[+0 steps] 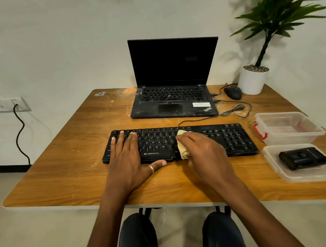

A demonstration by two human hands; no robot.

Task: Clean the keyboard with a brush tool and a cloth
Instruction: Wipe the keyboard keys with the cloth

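Observation:
A black keyboard (234,138) lies across the middle of the wooden table (65,163). My left hand (129,159) rests flat on the keyboard's left part, fingers straight over the keys, thumb along the front edge. My right hand (203,151) presses a crumpled yellow cloth (183,149) onto the middle of the keyboard, fingers curled over it. A black boxy object (302,158), possibly the brush tool's case, lies on a clear plastic lid (308,174) at the right.
A dusty open laptop (173,98) stands behind the keyboard, with a black mouse (233,92) and coiled cable (239,110) to its right. A clear plastic container (287,126) sits at the right. A potted plant (254,79) occupies the far right corner.

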